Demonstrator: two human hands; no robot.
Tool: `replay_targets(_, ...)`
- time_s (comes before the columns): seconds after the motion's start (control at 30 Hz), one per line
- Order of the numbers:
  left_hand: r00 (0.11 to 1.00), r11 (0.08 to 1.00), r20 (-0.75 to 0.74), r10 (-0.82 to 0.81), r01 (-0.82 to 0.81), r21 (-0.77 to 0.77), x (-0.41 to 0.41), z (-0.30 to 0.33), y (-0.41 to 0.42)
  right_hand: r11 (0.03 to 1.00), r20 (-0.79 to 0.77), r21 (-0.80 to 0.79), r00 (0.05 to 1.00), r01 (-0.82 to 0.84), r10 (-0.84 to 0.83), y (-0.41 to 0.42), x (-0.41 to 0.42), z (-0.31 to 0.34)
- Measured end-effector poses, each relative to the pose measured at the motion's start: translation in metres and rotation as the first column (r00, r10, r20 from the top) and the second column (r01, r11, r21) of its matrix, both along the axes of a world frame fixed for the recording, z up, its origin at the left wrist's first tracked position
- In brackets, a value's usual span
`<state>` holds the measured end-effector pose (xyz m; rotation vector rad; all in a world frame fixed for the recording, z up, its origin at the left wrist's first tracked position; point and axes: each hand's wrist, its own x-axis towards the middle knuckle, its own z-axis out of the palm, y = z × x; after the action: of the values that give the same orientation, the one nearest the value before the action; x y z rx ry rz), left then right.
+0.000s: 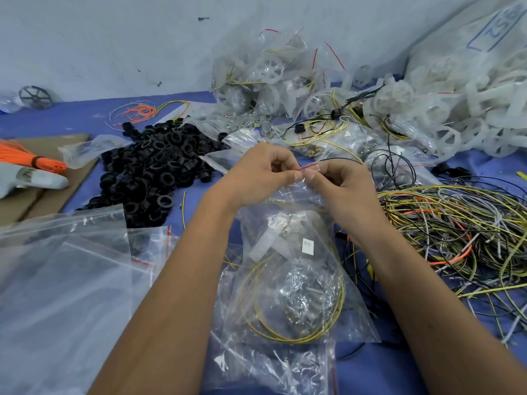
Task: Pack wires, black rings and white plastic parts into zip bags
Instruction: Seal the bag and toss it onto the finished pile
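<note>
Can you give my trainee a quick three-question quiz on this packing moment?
1. True or false: both hands pinch the red-striped top edge of the zip bag.
2. What lies coiled inside that bag? A) orange wire B) yellow wire C) black rings only
3. Fill in: the pile of black rings lies to the ____ of the left hand.

Key:
1. True; the left hand and the right hand meet at the seal.
2. B; the yellow wire loops round the bag's lower half.
3. Left.
</note>
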<state>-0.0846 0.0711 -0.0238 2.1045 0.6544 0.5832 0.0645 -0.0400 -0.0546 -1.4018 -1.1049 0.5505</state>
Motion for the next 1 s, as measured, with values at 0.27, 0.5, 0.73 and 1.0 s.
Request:
replay_targets(0.27, 0.999, 0.998, -0.038, 0.005, -0.007, -0.068, -0.010, 0.003, 0.002, 1.000, -0.066, 0.026, 0.998, -0.012, 0.013, -0.001, 0.001, 0.003)
replay_targets(0.5, 1.000, 1.000, -0.007, -0.012, 0.012, 0.008, -0.008, 0.005, -0.001, 0.999, -0.063, 0.010, 0.997, -0.041, 0.041, -0.002, -0.003, 0.001)
replay_targets(0.73, 1.000, 0.999, -0.023, 0.003, -0.004, -0.048, -0.012, 0.003, 0.003, 1.000, -0.051, 0.000, 0.999, -0.005, 0.005, -0.003, -0.001, 0.002)
replay_targets(1.0, 0.998, 0.999, -0.059, -0.002, 0.005, 0.045, -0.009, 0.006, -0.001, 1.000, -0.006, -0.013, 1.000, -0.014, 0.014, -0.003, -0.002, 0.003)
